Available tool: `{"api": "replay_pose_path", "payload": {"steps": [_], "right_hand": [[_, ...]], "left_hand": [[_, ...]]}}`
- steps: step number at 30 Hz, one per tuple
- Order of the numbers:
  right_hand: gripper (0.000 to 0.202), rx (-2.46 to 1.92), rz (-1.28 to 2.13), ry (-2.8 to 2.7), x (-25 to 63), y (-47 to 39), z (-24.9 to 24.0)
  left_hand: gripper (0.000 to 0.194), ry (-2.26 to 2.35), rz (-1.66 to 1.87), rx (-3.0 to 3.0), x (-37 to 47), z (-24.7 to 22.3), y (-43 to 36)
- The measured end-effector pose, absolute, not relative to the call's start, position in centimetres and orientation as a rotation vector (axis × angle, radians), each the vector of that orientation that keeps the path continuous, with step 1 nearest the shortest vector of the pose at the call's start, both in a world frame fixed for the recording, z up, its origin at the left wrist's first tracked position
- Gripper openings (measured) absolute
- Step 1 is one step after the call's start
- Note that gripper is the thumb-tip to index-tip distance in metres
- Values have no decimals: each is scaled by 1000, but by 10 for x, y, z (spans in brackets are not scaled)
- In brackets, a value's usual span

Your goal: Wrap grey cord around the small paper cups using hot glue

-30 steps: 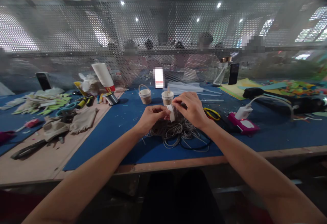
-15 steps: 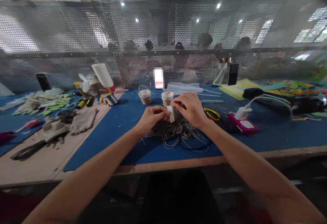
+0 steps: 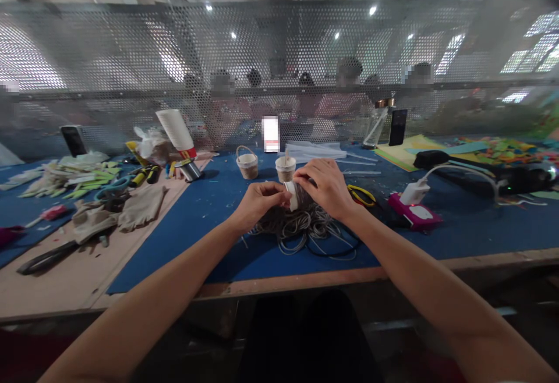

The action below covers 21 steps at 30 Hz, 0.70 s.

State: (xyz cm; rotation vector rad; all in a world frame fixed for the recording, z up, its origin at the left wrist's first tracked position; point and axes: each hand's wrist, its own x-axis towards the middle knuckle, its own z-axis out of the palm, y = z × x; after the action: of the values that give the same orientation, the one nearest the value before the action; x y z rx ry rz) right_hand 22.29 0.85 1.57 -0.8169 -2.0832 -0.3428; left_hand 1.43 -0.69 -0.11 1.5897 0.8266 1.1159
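Between my hands a small white paper cup (image 3: 293, 198) lies tilted on its side, its right part wrapped in grey-brown cord. My left hand (image 3: 264, 201) pinches the cup's white left end. Over the wrapped part, my right hand (image 3: 326, 188) has its fingers closed from above and hides some of it. Directly beneath lies a loose tangle of grey cord (image 3: 301, 229) on the blue mat. Just behind the hands stand two cord-wrapped cups, one with a looped handle (image 3: 248, 166) and another cup (image 3: 286, 167) with an upright handle.
A leaning stack of paper cups (image 3: 175, 130) stands back left, near work gloves (image 3: 142, 208) and blue scissors (image 3: 114, 188). Yellow-handled pliers (image 3: 361, 195) and a pink power box (image 3: 414, 211) with a white plug lie right. A perforated metal screen (image 3: 283, 51) rises behind.
Both hands keep nearly the same place around the cup. The cup appears turned very slightly; the cups behind and the cord pile stay put.
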Motion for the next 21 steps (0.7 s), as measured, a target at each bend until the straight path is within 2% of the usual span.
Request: {"api": "replay_pose_path", "payload": {"steps": [21], "right_hand": [[13,-816,-399,-2119,224,7,20]], "left_hand": [[21,831,1080,1640,15,2,-10]]}}
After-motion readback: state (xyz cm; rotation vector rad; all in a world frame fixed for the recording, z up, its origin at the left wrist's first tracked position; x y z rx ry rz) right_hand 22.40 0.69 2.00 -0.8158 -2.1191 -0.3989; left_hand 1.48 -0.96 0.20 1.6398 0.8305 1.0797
